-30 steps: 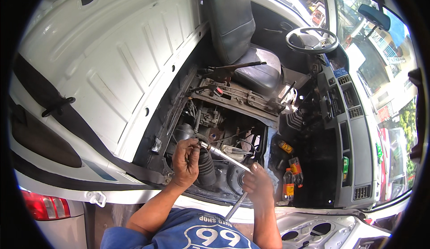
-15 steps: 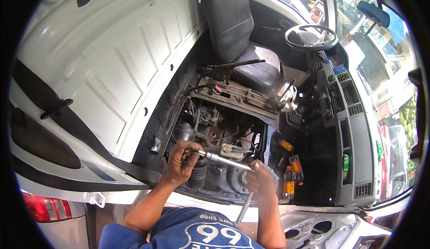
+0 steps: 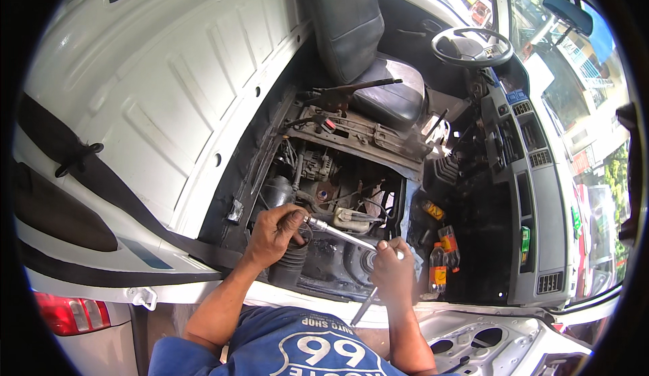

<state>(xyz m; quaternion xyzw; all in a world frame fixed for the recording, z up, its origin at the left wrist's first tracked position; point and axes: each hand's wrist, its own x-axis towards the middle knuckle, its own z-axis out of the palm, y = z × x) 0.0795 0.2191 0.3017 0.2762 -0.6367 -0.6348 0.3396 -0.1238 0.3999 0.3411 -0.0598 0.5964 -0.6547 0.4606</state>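
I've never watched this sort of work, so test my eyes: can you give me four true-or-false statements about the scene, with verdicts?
1. The right hand grips a shiny metal rod. True.
2. The left hand is on the steering wheel. False: it is at one end of the rod.
3. The seat is dark. True.
4. The bottles are on the seat. False: they are on the floor.

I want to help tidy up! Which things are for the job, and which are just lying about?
Seem part of the job:
long silver tool, gripped by the right hand, its end near the left hand
uncovered engine parts

Seem just lying about:
two orange-labelled bottles
yellow container
green thing in the dashboard
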